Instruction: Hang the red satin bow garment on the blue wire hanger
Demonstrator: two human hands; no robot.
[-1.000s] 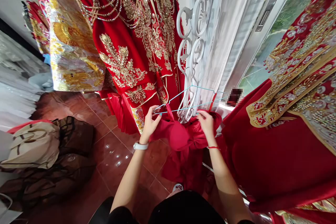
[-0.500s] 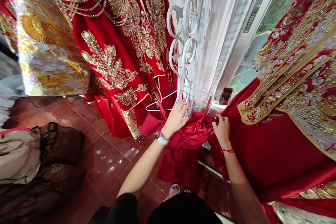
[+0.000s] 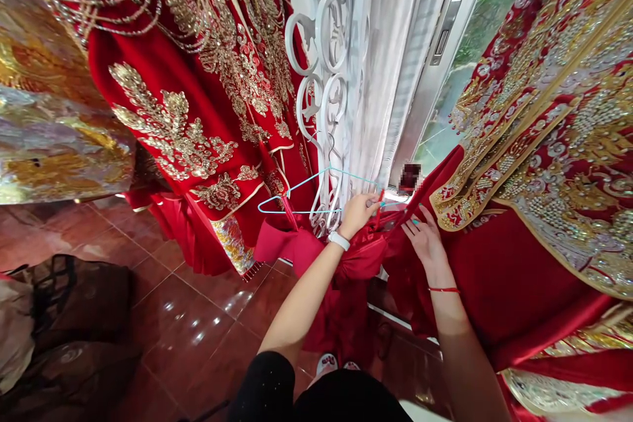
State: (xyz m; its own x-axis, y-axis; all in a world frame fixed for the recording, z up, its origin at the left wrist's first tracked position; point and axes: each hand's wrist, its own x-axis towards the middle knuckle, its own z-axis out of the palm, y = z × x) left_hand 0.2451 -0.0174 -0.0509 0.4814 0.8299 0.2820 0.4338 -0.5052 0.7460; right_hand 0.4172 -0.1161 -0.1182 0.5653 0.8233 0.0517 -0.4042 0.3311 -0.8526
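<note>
Left hand (image 3: 357,214) has shifted toward right hand (image 3: 425,244), red satin (image 3: 361,260) between them

Glossy red floor tiles (image 3: 192,349), metal-framed window (image 3: 435,145)

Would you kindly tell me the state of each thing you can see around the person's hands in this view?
Left hand: closed around the hanger's lower bar.
Right hand: open, fingers spread, fingertips on the red satin garment.
Light-blue wire hanger: hooked into the rack, roughly level.
Red satin garment: bunched below the hanger.
White scrollwork rack: upright.
Gold-embroidered red gown: hanging, bead chains draped.
Beaded red robe: hanging, front panels overlapping.
</note>
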